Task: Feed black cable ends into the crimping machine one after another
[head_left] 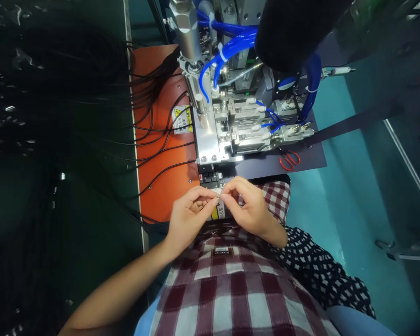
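The left hand (187, 218) and right hand (249, 206) meet at the near side of the machine (208, 140), where the fingers (235, 184) of both pinch one tiny piece (217, 197), too small to name. It is held up, not set down; how much is done or left, I cannot tell. The machine is hard, shiny metal with square blocks and round rods, and smooth blue tubes (238, 45) bend over it. Thin black cords (164, 170) curve across the flat orange desk (170, 198) on the left. Red scissors (290, 159) with loop handles lie right.
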`<state>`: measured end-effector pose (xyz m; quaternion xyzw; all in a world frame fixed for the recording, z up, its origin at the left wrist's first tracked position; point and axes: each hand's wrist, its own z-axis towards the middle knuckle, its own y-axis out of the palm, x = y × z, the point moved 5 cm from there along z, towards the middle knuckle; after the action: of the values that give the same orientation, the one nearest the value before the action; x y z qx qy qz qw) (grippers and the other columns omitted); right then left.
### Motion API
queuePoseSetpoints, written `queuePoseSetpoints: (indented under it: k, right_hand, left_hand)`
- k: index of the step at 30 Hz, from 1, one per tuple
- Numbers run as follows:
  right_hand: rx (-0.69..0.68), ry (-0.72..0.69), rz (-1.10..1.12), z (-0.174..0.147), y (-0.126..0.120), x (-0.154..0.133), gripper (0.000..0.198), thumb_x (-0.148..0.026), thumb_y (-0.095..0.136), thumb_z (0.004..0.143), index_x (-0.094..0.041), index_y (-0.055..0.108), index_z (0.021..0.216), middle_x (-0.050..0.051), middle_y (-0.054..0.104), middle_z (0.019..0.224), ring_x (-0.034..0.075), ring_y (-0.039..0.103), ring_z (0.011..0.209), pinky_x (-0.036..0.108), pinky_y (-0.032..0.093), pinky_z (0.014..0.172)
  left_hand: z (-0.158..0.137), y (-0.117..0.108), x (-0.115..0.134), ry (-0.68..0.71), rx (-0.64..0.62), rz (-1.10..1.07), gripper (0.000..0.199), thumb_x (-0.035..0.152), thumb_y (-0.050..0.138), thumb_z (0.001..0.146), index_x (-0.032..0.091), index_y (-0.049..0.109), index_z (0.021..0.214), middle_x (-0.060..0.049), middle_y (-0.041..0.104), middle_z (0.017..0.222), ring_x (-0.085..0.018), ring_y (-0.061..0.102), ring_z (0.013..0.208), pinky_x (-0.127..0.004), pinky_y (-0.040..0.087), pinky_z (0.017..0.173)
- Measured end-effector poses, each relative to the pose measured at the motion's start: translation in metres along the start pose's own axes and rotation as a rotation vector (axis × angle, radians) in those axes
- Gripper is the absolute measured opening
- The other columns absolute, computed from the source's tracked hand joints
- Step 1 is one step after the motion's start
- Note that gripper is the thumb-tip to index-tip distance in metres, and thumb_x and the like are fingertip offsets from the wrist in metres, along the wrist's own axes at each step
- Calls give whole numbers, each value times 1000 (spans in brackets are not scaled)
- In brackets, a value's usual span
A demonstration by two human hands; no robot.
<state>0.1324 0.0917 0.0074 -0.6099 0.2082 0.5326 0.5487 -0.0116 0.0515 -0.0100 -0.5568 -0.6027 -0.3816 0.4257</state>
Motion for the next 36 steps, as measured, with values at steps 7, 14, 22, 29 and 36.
queuePoseSetpoints:
  k: [7,14,22,29,36]
  right_hand:
    - [-323,-114,-327,21,-14,-19,12,-18,51,89,-17,58,79,3,61,77,13,50,64,29,34,61]
    - [-821,247,240,35,-4,13,12,-20,58,86,-16,61,74,-3,56,62,9,46,53,21,33,48]
    - [-682,231,611,20,6,22,19,-32,56,91,-16,55,80,-2,53,71,9,47,64,22,41,59]
    - [-417,36,228,14,-2,12,13,-23,50,94,-18,53,82,0,54,78,12,49,68,26,43,64]
    - [-295,-130,36,10,-3,2,14,-20,46,94,-19,50,80,1,54,76,14,48,66,27,42,62]
  left_hand:
    - [0,2,5,144,-81,101,6,21,68,79,17,70,82,-3,63,81,-13,59,74,-23,50,68]
    - [1,5,4,81,-149,60,9,25,72,75,16,70,75,-3,63,76,-13,59,68,-23,49,62]
    - [2,0,-2,24,-155,-26,13,29,72,77,17,70,78,-3,61,76,-13,55,69,-23,45,61]
    - [0,1,-5,6,-112,-28,12,29,69,81,17,69,82,-2,61,80,-12,52,71,-22,41,61]
    - [-3,1,-6,-34,-84,-47,14,31,69,80,17,67,81,0,59,78,-10,49,65,-20,39,58]
